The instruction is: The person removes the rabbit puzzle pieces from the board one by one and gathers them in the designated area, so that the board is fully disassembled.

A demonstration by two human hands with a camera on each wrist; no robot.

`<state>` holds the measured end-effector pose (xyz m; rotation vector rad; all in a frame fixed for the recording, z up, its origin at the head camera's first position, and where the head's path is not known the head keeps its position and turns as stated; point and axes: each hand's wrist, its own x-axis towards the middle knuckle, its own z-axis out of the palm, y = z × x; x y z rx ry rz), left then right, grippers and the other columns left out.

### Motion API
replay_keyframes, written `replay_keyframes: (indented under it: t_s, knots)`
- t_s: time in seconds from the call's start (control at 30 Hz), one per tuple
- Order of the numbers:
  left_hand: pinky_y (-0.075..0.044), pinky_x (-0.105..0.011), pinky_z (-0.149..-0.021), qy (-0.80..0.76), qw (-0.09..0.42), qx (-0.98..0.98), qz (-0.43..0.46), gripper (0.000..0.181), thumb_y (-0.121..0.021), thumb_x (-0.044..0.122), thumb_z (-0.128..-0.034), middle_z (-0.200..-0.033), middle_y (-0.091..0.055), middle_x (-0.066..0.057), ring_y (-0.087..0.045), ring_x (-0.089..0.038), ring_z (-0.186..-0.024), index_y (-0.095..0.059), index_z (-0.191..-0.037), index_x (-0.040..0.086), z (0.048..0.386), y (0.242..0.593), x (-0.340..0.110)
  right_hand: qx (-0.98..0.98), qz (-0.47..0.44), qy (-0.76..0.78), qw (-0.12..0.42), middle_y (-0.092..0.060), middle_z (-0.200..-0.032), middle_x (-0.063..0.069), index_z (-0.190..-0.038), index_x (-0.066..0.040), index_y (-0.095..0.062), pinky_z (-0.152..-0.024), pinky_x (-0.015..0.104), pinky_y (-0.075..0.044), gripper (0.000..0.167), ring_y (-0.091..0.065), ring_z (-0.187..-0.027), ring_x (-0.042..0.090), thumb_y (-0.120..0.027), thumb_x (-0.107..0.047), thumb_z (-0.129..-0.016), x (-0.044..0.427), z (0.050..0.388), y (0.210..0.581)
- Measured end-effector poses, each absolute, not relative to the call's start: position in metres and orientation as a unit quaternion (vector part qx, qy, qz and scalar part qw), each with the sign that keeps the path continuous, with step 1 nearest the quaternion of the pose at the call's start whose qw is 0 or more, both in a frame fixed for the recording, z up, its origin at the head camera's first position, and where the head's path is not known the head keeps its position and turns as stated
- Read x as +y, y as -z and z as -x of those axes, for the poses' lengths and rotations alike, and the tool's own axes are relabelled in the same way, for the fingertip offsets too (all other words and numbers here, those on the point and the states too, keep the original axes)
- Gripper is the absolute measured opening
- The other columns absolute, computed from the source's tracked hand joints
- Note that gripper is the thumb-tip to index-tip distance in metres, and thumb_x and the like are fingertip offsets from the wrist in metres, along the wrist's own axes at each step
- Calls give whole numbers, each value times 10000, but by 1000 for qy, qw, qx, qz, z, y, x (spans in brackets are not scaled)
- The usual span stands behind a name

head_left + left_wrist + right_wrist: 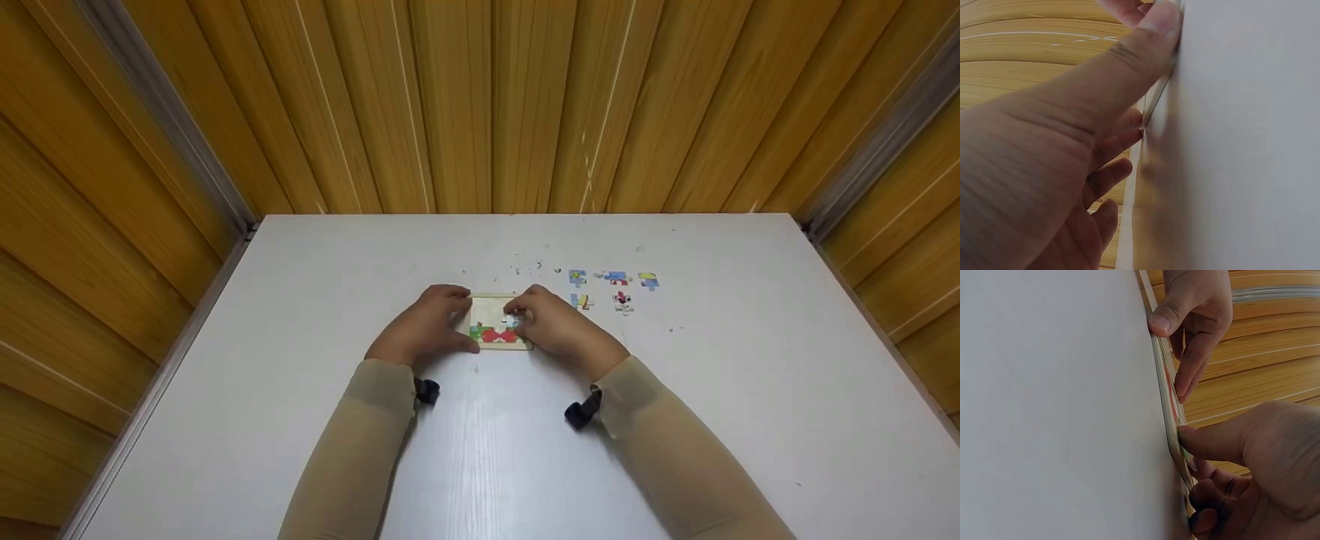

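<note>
A small jigsaw puzzle tray (495, 346) with a pale rim lies on the table, and pieces showing red and green fill its near part. My left hand (427, 322) holds the tray's left side, thumb at the near corner and fingers toward the far corner. Over the tray's right half, my right hand (559, 322) pinches a light blue and white puzzle piece (511, 320), partly hidden by the fingers. In the right wrist view, the right thumb (1204, 440) is at the tray's edge. The left wrist view shows the left thumb (1145, 48) along the rim.
Several loose puzzle pieces lie right of the tray, among them a blue one (577, 277), a blue and red one (617, 278) and a yellow and blue one (649, 280). Dark specks dot the white table (225, 420). Wood-patterned walls (525, 105) stand behind and at both sides.
</note>
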<state>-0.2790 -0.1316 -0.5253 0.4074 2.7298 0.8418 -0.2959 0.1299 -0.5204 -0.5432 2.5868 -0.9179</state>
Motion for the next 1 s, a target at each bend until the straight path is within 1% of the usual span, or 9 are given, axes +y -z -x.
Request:
replay_keyframes:
  t_s: [0.2,0.57,0.73,1.0]
  knots:
    - [-338,-472,-1420,-290,128,938,-141,914,-1010,347,-872,-1783,-469,-45,-331,-295,-1735,-594,-1649,104,279,526,-132,911,194,322,171,-625,-1442,111,-1469,-97,-752,-1280,550,-480,391,-621,-1380,312,-696,-83,-1082,131,295,521]
    - [-319,-478,-1429,-290,132,937,-140,922,-996,354,-889,-1795,-455,-49,-316,-297,-1743,-568,-1667,106,281,527,-132,909,200,322,172,-616,-1458,135,-1529,-108,-721,-1282,558,-479,424,-609,-1387,320,-692,-101,-1106,132,295,522]
    - [-313,-481,-1431,-291,132,937,-143,917,-1000,349,-885,-1789,-464,-63,-321,-307,-1740,-577,-1658,95,282,527,-132,910,200,322,170,-613,-1445,143,-1523,-111,-726,-1263,554,-491,429,-612,-1363,319,-702,-93,-1095,131,295,521]
    - [-327,-476,-1425,-298,128,934,-146,884,-1023,322,-859,-1765,-487,-68,-335,-303,-1728,-629,-1622,111,281,525,-131,915,222,298,155,-624,-1440,180,-1458,-105,-750,-1210,568,-527,375,-640,-1310,345,-696,-105,-1087,131,295,519]
